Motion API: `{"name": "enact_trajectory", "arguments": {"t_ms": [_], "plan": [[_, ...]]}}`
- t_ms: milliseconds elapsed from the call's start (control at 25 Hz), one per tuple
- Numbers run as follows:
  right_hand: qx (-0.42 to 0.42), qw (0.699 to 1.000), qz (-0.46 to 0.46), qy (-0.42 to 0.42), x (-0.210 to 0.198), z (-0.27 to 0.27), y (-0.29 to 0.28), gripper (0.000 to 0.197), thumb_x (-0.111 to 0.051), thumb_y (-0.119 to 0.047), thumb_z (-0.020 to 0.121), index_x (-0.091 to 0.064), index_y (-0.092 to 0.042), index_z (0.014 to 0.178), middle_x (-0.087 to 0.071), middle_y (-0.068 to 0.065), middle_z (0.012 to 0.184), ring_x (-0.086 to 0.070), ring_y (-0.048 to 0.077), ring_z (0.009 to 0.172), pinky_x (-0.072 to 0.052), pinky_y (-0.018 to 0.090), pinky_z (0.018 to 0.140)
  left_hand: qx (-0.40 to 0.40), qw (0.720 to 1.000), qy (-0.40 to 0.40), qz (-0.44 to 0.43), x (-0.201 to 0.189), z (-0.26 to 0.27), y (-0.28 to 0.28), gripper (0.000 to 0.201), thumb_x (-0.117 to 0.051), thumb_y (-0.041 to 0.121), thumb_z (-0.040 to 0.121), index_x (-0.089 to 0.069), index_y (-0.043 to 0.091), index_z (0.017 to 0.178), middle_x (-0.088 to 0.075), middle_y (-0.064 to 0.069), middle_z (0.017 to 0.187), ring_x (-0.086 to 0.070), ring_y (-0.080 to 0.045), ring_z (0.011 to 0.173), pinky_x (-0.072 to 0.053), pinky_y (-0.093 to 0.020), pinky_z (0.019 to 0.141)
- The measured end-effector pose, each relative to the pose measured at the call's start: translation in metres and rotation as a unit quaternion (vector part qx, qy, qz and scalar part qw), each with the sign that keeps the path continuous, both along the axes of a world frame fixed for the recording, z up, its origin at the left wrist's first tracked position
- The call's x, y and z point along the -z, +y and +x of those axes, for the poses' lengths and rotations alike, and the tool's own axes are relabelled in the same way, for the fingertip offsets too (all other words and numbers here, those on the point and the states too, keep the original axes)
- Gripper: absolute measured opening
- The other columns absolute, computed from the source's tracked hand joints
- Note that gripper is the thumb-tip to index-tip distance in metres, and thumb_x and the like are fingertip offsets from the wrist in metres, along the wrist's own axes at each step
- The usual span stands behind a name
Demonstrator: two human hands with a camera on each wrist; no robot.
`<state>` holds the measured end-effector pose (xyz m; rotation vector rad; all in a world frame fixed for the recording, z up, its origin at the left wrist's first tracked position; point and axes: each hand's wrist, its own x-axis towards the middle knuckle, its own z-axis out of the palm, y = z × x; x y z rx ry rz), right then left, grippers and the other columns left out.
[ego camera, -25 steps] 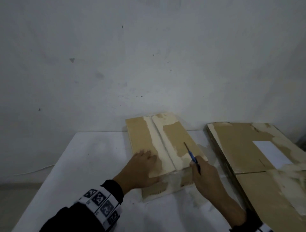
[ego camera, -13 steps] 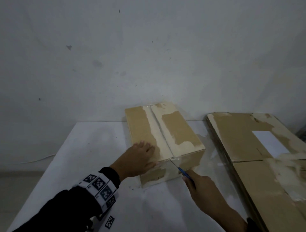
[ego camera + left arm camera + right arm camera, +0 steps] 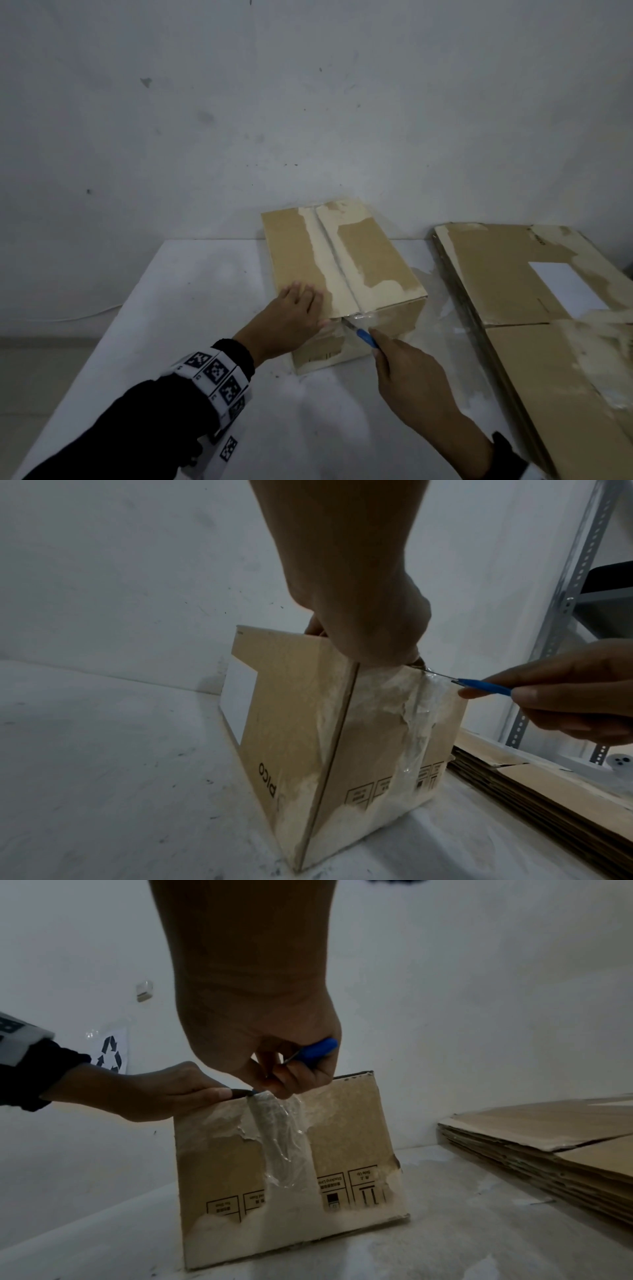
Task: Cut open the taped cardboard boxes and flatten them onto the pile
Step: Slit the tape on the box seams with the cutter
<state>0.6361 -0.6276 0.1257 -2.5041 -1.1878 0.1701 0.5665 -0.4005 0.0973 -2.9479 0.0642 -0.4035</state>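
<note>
The bench [image 3: 191, 308] carried everything: the box [image 3: 342, 274] stood near the middle against the wall [image 3: 308, 102], and the pile [image 3: 534, 308] of flattened cardboard lay along its right side, near the box but apart from it. The box was still whole and closed, long side running away from the person, so that the top seam pointed straight at them. That, I judged, suited a cut drawn along the seam.

The left hand [image 3: 294, 318] lay flat on the near left part of the lid, fingers [image 3: 301, 291] straight and close together, the thumb at the top edge beside the seam. It seemed to pin the box against the push of the blade. The right hand [image 3: 407, 370] held the knife [image 3: 363, 334], its fingers [image 3: 301, 1074] curled round the blue handle and pinching it near the blade. The blade tip met the near top edge just where the seam ended, under the tape [image 3: 281, 1137], a crumpled clear strip running down the front face.

The left thumb sat very near the blade, which looked a risk if the knife slipped. A shelf [image 3: 575, 615] of grey metal stood beyond the pile, and a recycling sign [image 3: 109, 1053] hung on the wall to the left. Nothing blocked the way from box to pile.
</note>
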Motion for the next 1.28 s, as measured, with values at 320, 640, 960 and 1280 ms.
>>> {"name": "enact_trajectory", "arguments": {"t_ms": [320, 640, 960, 1280], "plan": [[0.044, 0.998, -0.029, -0.024, -0.004, -0.003, 0.016, 0.043, -0.03, -0.028, 0.102, -0.031, -0.024, 0.145, -0.063, -0.002, 0.1, -0.058, 0.012, 0.078, -0.043, 0.022, 0.066, 0.016, 1.0, -0.024, 0.007, -0.003, -0.004, -0.002, 0.071, -0.007, 0.035, 0.105, -0.062, -0.008, 0.114, -0.065, -0.029, 0.104, -0.066, -0.043, 0.092, -0.058, -0.048, 0.075], [0.082, 0.996, -0.044, -0.015, -0.01, -0.006, 0.014, 0.039, -0.031, -0.028, 0.101, -0.036, -0.026, 0.14, -0.063, -0.004, 0.098, -0.063, 0.013, 0.083, -0.052, 0.026, 0.074, 0.009, 0.999, -0.011, 0.031, -0.001, -0.002, -0.002, 0.066, -0.013, 0.035, 0.105, -0.061, -0.009, 0.114, -0.065, -0.03, 0.106, -0.065, -0.044, 0.094, -0.057, -0.049, 0.076], [0.099, 0.994, -0.042, -0.018, -0.017, 0.008, -0.001, 0.04, -0.031, -0.03, 0.101, -0.038, -0.026, 0.14, -0.061, -0.006, 0.088, -0.054, 0.009, 0.069, -0.046, 0.021, 0.062, -0.008, 0.994, -0.098, -0.048, -0.019, -0.008, -0.01, 0.055, -0.02, 0.034, 0.104, -0.056, -0.002, 0.125, -0.064, -0.023, 0.116, -0.066, -0.035, 0.1, -0.059, -0.038, 0.072], [0.158, 0.972, 0.115, 0.134, -0.031, 0.035, 0.018, 0.021, -0.045, -0.024, 0.096, -0.039, -0.018, 0.077, -0.046, -0.002, 0.062, -0.044, 0.011, 0.052, -0.029, 0.024, 0.047, -0.001, 0.999, 0.028, -0.017, -0.037, 0.009, -0.033, 0.052, -0.045, 0.046, 0.08, -0.056, 0.027, 0.127, -0.049, -0.008, 0.14, -0.052, -0.03, 0.122, -0.05, -0.043, 0.093]]}}
